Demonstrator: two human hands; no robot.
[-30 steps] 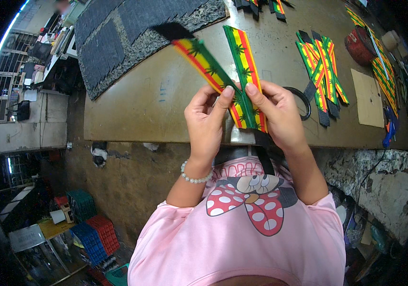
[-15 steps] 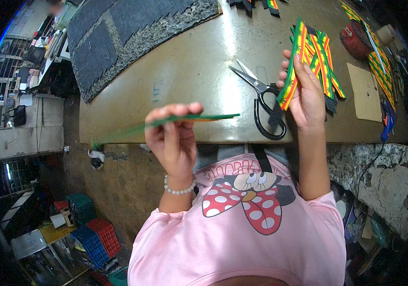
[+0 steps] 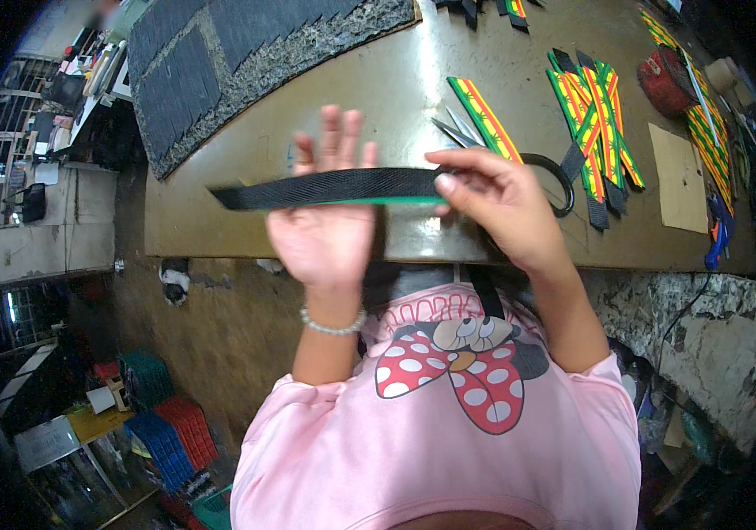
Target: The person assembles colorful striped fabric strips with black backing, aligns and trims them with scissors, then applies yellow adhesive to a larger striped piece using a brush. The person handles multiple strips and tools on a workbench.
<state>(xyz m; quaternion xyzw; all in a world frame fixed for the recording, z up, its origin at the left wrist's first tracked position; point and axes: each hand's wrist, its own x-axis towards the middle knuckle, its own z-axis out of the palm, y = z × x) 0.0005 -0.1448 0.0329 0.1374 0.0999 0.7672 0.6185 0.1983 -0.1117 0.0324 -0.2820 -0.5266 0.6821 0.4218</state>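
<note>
A black webbing strip with a green edge runs across my left hand, which is open, palm up, fingers spread and slightly blurred. At the strip's right end, my right hand pinches it between thumb and fingers. Beyond that hand, a green, yellow and red patterned strip slants over the black-handled scissors. Its near end meets my right hand, and I cannot tell whether the hand holds it. Several similar patterned strips lie crossed in a pile to the right.
Dark strips lie in rows on a rough grey slab at the table's far left. At the right are a brown card, a red round object, long patterned webbing and a blue tool with a cord. The table's near edge runs before me.
My right hand has moved left from the pile and now grips the strip my left hand held. My left hand has opened. The patterned strip from my right hand now lies across the scissors.
</note>
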